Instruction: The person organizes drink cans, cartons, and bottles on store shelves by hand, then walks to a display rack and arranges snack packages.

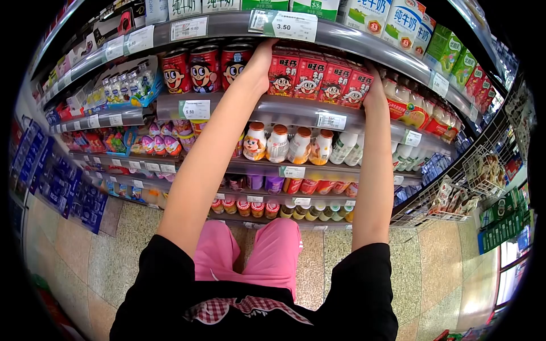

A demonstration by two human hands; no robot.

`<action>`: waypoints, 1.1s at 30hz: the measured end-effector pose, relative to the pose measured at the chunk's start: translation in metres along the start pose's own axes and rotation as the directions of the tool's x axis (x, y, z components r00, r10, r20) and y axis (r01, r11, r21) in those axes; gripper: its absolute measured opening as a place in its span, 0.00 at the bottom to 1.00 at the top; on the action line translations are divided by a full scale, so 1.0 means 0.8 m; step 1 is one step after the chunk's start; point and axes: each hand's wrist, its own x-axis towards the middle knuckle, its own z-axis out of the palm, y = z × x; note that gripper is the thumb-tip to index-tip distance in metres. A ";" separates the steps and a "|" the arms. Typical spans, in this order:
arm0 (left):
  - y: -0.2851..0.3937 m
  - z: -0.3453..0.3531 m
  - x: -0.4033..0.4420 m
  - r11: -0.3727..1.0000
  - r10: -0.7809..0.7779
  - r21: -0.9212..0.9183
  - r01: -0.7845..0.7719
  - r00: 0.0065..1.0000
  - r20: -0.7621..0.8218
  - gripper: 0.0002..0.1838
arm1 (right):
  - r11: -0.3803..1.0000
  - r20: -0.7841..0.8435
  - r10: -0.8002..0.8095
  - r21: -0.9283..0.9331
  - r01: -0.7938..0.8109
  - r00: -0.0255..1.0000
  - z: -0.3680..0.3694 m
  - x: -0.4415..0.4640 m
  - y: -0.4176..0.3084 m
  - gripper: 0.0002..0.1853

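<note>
Both arms reach up to a shelf that holds a row of small red milk cartons (318,79) with cartoon faces. My left hand (263,65) is against the left end of the row, its fingers mostly hidden behind the cartons and under the shelf above. At the right end, my right hand (373,88) presses on the side of the last carton, its fingertips also hidden. The cartons stand upright, side by side, between the two hands. Red cans (205,69) with cartoon faces are just left of my left hand.
Above the cartons runs a shelf edge with a price tag (293,25). White bottles with orange caps (277,143) stand one shelf lower. Packs of red-labelled bottles (406,105) are right of my right hand. A wire basket rack (483,165) stands farther right.
</note>
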 end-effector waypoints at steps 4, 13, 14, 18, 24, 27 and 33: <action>-0.001 -0.004 0.013 1.000 0.019 -0.021 -0.018 0.999 0.051 0.23 | 0.999 -0.013 -0.028 -0.042 0.027 1.000 -0.002 0.001 0.000 0.20; -0.024 -0.015 0.041 0.998 0.059 -0.018 -0.059 0.997 -0.049 0.26 | 0.996 -0.061 -0.058 -0.072 0.054 0.996 0.001 0.001 0.001 0.22; -0.025 -0.016 0.043 0.998 0.052 -0.044 -0.054 0.997 -0.057 0.26 | 0.994 -0.073 -0.074 -0.087 0.067 0.995 0.004 -0.002 0.002 0.22; -0.026 -0.017 0.044 0.996 0.026 -0.082 -0.034 0.996 -0.091 0.28 | 0.999 -0.029 -0.036 0.005 0.036 0.999 -0.006 0.009 0.005 0.22; -0.015 -0.003 0.014 0.998 0.051 0.025 -0.049 0.994 -0.097 0.31 | 0.989 -0.056 -0.143 -0.042 0.141 0.988 0.007 -0.006 0.004 0.20; -0.014 -0.002 0.009 0.996 0.088 0.038 -0.086 0.995 -0.050 0.32 | 0.983 -0.082 -0.174 -0.077 0.168 0.981 0.012 -0.007 0.003 0.20; -0.009 0.010 -0.019 0.995 0.098 0.022 -0.097 0.994 -0.055 0.34 | 0.976 -0.114 -0.166 -0.161 0.147 0.980 0.028 -0.029 -0.011 0.20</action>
